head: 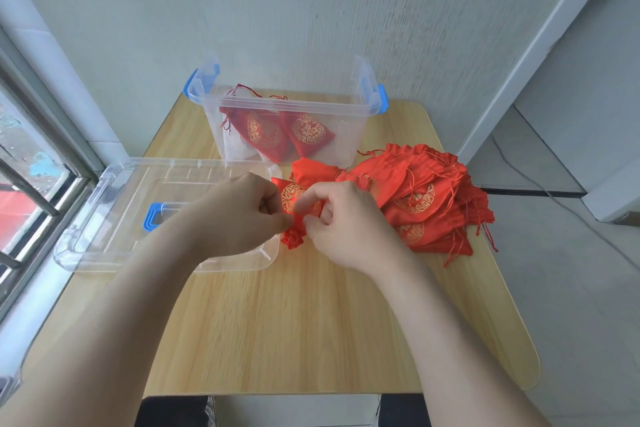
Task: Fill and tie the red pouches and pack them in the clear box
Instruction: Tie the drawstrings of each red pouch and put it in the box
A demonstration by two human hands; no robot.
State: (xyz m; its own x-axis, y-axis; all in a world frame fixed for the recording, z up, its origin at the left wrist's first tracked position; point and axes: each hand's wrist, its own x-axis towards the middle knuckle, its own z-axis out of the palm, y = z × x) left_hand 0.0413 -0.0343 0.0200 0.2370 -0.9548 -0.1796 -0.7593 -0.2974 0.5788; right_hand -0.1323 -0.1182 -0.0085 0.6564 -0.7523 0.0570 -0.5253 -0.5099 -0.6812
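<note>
A red pouch [292, 199] with a gold round print lies between my hands at the middle of the table. My left hand [239, 215] pinches its gathered neck from the left. My right hand [346, 222] grips the pouch from the right, fingers curled over its body. The ruffled mouth of the pouch [293, 238] sticks out below my fingers. The clear box [360, 128] with blue latches stands at the back of the table, with two tied red pouches [277, 133] inside. A pile of flat red pouches [426, 198] lies to the right of my hands.
The clear lid [114, 198] with a blue handle lies on the table's left side, partly under my left arm. A window with bars [31, 184] runs along the left. The wooden table [294, 322] has bare surface in front of my hands.
</note>
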